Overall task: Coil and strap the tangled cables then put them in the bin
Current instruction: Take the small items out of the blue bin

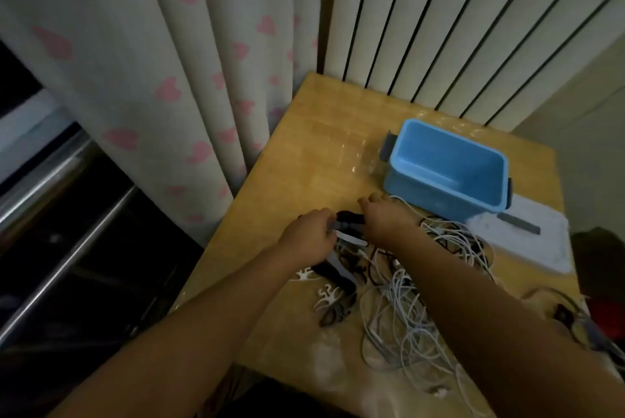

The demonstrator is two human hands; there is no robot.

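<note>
blue bin (446,167) sits on wood table (304,153). tangled white cables (406,299) piled just in front of bin. left hand (309,235) fingers curled on a black-and-white strap bundle (348,228) left of bin; right hand (385,214) touches the same bundle, grip unclear.

Left hand (309,235) fingertips hidden behind a dark bundle (350,219); whether that bundle is coiled cable or straps cannot be told, frame soft. Right hand (385,214) covers the bundle's right end, possibly gripping it. Cable tangle (406,302) partly hidden under the right forearm, strands not separable; dark object (563,314) at the table's right edge is too dim to identify.
</note>
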